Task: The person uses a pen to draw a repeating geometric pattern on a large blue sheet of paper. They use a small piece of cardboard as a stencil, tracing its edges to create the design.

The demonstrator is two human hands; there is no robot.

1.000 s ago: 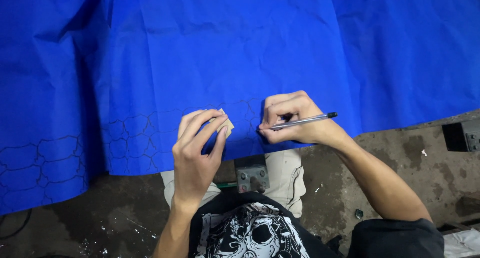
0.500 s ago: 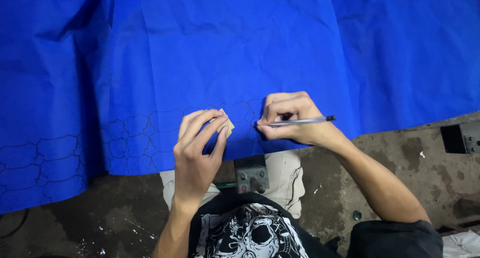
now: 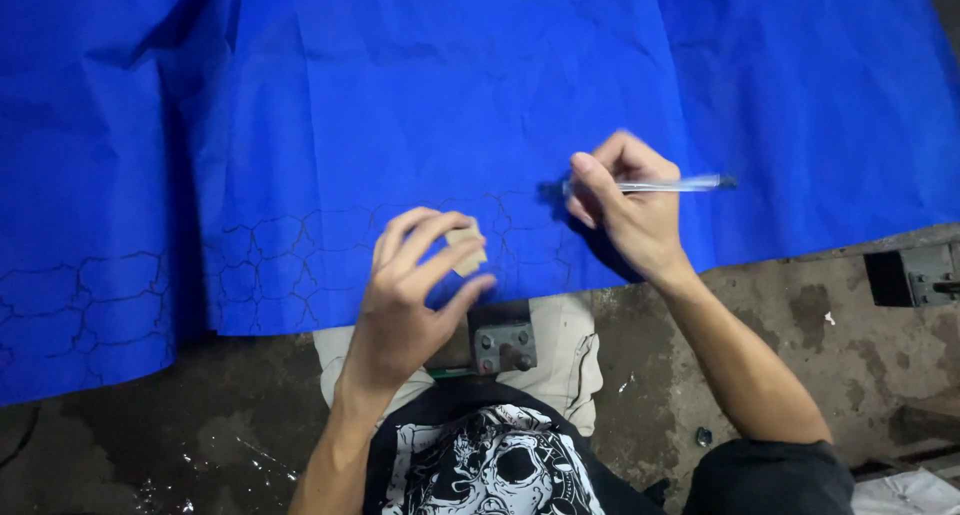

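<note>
Now right hand (image 3: 628,215) grips pen (image 3: 668,185), lifted; left hand (image 3: 410,295) fingers pinch tan template (image 3: 466,250) on blue sheet (image 3: 480,105) near edge. Tracing step; next needs template repositioned beside drawn outlines (image 3: 270,265).

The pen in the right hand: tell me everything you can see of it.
The pen is a slim stick pen with a clear, pale barrel and a dark end pointing right. It lies almost level, above the blue sheet. The right hand grips it near its left end, fingers wrapped around so the tip is hidden. Nothing else touches it. It looks slightly blurred.
</note>
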